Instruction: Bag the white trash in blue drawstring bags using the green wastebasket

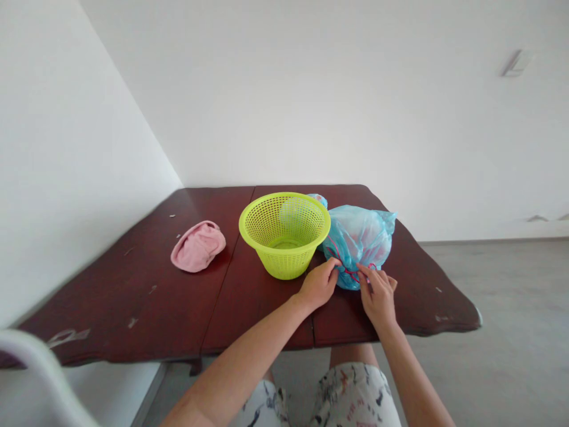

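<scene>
So there's a pink hat on the left of the dark red table, then a green basket mid-table. Left hand is just right of that, thumb and fingers pinched on the near edge of a blue bag with red string. Right hand is at the string, thumb and index nearly together; can't tell if they're actually gripping it.

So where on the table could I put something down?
There's mostly bare table between the pink cloth and the near edge, and from the right hand to the right edge. It's crowded where the green basket, blue bag and left hand bunch together.
</scene>
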Demonstrator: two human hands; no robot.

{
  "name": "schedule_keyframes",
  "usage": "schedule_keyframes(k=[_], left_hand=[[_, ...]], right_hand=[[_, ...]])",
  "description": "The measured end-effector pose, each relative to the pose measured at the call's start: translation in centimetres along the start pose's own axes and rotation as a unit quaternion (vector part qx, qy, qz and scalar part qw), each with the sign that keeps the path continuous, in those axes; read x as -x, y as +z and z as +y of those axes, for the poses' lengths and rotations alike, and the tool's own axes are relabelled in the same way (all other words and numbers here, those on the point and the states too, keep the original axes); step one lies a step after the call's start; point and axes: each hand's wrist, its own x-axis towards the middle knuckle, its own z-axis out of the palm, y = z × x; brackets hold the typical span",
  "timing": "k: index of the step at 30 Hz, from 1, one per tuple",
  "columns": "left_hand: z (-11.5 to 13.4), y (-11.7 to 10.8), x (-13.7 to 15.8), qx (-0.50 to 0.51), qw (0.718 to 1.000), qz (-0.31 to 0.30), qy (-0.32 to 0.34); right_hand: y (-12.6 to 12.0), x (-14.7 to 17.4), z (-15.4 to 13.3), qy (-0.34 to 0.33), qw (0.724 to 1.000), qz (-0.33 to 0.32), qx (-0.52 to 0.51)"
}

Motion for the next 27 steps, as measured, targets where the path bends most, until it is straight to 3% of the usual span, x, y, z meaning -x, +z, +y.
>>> schedule_keyframes(k=[3, 8, 13, 19, 27], left_hand=[[-0.3, 0.0, -0.1, 0.019, 1.000, 0.006, -0.012], [0.1, -0.4, 0.1, 0.040, 0.999, -0.003, -0.004], [0.3, -0.3, 0.2, 0.036, 0.999, 0.017, 0.017], [0.3, -0.6, -0.1, 0.048, 0.997, 0.026, 0.058], [0.0, -0.5, -0.3, 0.098, 0.993, 0.041, 0.057]], right_hand=[[0.3, 0.3, 0.1, 0.035, 0.996, -0.071, -0.050], [0.4, 0.7, 0.2, 0.065, 0.986, -0.117, -0.096], [0.0, 0.5, -0.2, 0.065, 0.984, -0.109, -0.129], [-0.3, -0.1, -0.9, 0.085, 0.979, -0.052, -0.178], [-0.4, -1.7, -2.6, 0.139, 0.949, -0.083, -0.270]])
